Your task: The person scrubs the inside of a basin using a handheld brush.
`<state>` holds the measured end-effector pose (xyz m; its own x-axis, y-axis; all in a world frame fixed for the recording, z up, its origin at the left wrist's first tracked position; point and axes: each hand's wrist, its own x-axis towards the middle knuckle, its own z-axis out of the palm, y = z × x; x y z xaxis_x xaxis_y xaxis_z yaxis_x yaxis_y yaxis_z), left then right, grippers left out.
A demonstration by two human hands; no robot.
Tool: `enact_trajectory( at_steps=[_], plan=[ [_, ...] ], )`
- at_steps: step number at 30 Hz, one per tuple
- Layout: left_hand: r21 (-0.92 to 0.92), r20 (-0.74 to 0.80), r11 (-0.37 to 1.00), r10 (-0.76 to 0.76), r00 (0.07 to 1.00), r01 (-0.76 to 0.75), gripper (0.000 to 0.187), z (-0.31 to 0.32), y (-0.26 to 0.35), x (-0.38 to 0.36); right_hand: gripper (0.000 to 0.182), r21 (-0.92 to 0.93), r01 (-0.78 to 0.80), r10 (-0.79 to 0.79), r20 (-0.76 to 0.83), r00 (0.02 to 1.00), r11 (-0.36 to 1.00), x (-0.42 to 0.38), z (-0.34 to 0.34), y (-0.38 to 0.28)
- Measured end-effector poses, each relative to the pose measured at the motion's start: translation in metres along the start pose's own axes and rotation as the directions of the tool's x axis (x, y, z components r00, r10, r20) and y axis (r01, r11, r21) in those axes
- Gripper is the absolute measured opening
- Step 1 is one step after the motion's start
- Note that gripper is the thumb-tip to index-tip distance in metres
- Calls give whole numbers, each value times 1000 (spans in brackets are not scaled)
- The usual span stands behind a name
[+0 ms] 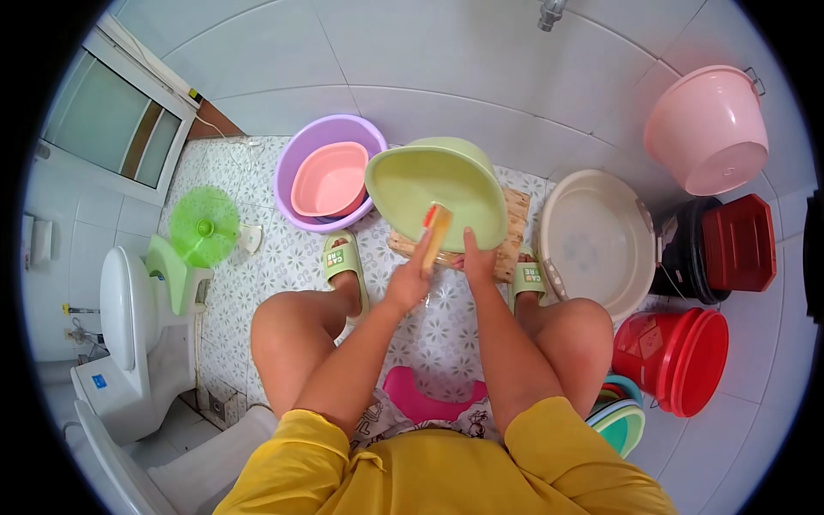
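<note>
My left hand is closed around an orange-yellow scrub brush with some red on it. The brush is up against the inside of a light green basin, which is tilted on its side with its opening toward me. On the near rim of that basin, my right hand grips with the thumb inside; its other fingers are mostly hidden. Below and behind the basin is a wooden board or low stand, partly covered by it.
A purple basin holds a pink basin at the left. To the right stand a large whitish tub, red buckets, and stacked small basins. A pink bucket hangs on the wall. A toilet is far left.
</note>
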<state>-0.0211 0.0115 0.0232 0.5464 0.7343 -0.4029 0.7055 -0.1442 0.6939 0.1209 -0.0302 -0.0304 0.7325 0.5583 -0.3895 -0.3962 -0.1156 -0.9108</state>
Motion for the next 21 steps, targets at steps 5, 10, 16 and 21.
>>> enact_trajectory(
  at_steps=[5, 10, 16, 21],
  plan=[
    [-701, 262, 697, 52, 964, 153, 75, 12, 12, -7, 34, 12, -11, 11, -21, 1000, 1000, 3, -1, 5],
    [-150, 54, 988, 48, 997, -39, 77, 7, -15, 2, 32, 25, -21, 21, -4, 1000, 999, 4, -1, 4],
    [438, -186, 899, 76, 980, 13, 79, -18, -11, 2, 30, 9, -14, 14, 10, 1000, 1000, 1, -1, 0],
    [-82, 73, 996, -32, 997, 38, 79, 6, -6, 0, 30, 10, -30, 30, 4, 1000, 999, 3, -1, 3]
  ],
)
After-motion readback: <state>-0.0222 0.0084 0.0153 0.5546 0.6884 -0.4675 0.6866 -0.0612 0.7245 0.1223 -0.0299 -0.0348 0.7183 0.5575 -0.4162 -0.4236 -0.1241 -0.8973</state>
